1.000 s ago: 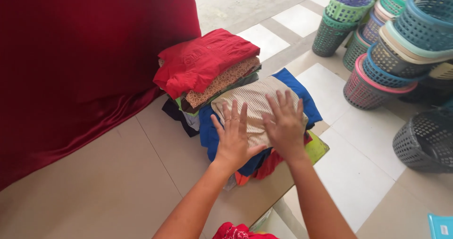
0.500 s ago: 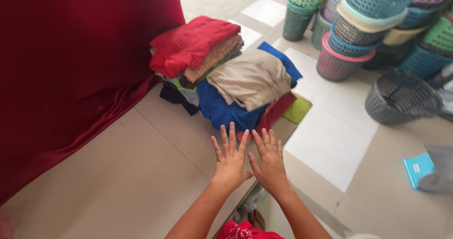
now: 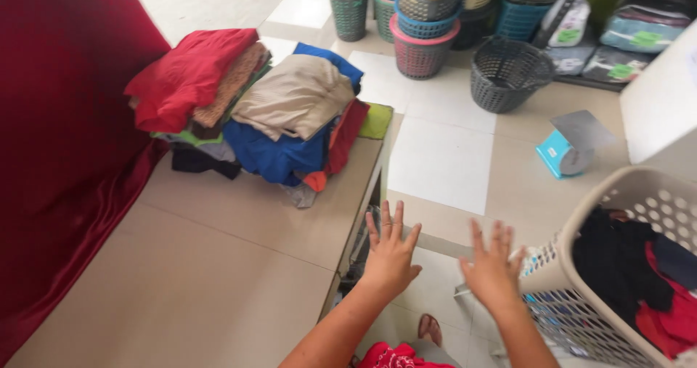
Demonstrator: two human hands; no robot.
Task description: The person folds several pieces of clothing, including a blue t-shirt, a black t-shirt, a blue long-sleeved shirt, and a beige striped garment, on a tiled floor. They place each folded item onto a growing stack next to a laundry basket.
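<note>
Here, both hands open, empty; right hand (image 3: 492,270) just beside laundry basket (image 3: 592,230); left hand (image 3: 390,253) near table edge (image 3: 359,215).

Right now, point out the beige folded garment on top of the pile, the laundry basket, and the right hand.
beige folded garment (image 3: 294,96), head view, middle of its top face.
laundry basket (image 3: 584,223), head view, near rim.
right hand (image 3: 492,270), head view, back of the hand.

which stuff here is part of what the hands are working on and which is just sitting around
In hand:
left hand
right hand
laundry basket of dark and red clothes
folded clothes pile
table

Lying about:
stacked plastic baskets
grey basket
red curtain
blue box
</note>
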